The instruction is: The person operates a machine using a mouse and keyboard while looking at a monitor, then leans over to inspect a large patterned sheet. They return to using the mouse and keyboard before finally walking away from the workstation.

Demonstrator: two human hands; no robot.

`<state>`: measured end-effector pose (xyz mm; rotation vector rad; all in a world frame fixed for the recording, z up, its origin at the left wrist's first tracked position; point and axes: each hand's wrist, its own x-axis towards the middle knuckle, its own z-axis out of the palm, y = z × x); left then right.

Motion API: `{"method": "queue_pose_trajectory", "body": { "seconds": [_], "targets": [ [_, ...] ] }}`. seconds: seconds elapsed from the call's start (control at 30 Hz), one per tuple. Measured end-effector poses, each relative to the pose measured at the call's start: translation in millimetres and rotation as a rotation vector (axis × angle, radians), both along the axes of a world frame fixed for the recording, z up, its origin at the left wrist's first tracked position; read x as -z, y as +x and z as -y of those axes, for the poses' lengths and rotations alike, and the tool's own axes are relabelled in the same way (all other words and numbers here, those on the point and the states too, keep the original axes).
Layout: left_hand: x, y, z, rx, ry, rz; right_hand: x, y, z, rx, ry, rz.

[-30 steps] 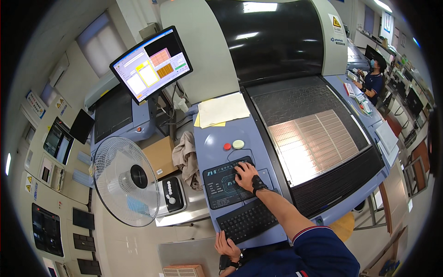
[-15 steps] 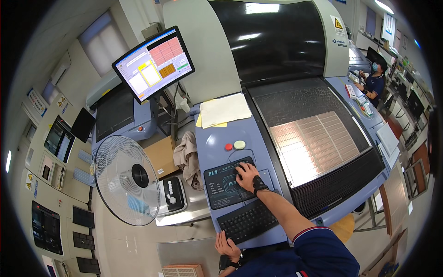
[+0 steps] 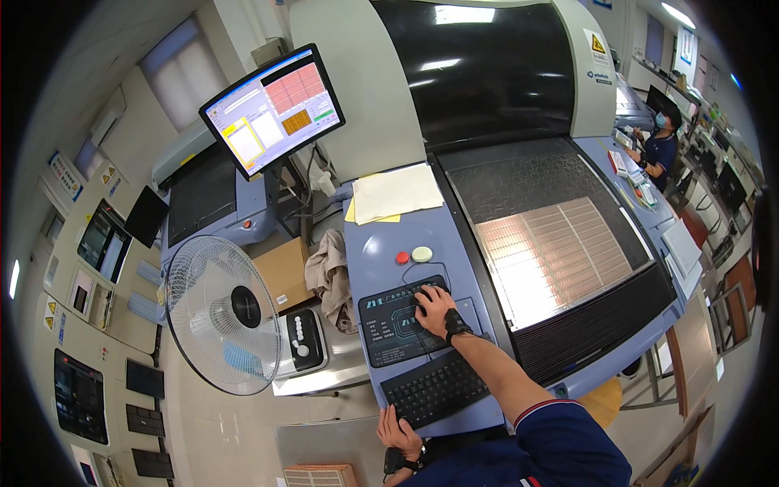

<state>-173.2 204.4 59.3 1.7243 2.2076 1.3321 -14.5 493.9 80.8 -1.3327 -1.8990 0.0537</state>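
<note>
My right hand (image 3: 436, 312) is curved over a dark computer mouse (image 3: 423, 295), mostly hidden under the fingers. The mouse sits at the upper right of a black printed mouse pad (image 3: 381, 329). Just nearer to me lies a black keyboard (image 3: 438, 388), set at a slant on the blue machine console (image 3: 377, 276). At its near left corner rests my left hand (image 3: 398, 434), fingers stretched out and holding nothing. A monitor (image 3: 272, 114) at the upper left shows white panels, one framed in yellow, beside a pink grid and an orange picture.
A copper-coloured patterned panel (image 3: 560, 256) lies on the machine bed to the right. Papers (image 3: 396, 195) and a red button (image 3: 402, 258) are beyond the mouse pad. A fan (image 3: 223, 316) stands left. Another person (image 3: 659, 150) is at the far right.
On the monitor, the yellow frame has shifted from the right white panel to the left one. Both hands keep their places, and the view has tilted very slightly.
</note>
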Motion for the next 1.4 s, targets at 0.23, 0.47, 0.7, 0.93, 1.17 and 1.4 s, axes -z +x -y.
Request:
{"method": "queue_pose_trajectory", "body": {
  "seconds": [0.23,0.47,0.7,0.93,1.17,1.4],
  "targets": [
    [-3.4,0.9,-0.4,0.003,-0.007,-0.011,-3.3,1.4,1.0,0.001,-0.011,0.011],
    [-0.9,0.3,1.5,-0.014,-0.019,-0.009,-3.0,0.1,0.7,-0.01,-0.032,0.013],
    [-5.1,0.1,1.3,-0.004,-0.041,0.004,-0.9,2.1,-1.1,-0.014,-0.016,0.023],
    [-7.5,-1.3,-0.6,0.021,-0.024,-0.003,-1.4,1.3,-2.4,-0.007,0.004,0.035],
    [-3.5,-3.8,3.0,0.02,-0.051,0.0,-2.1,0.4,-2.1,-0.008,0.011,0.042],
    [-4.6,-1.9,0.8,0.01,-0.024,-0.001,-4.0,0.8,-1.2,-0.011,-0.015,0.051]
  ]
}}
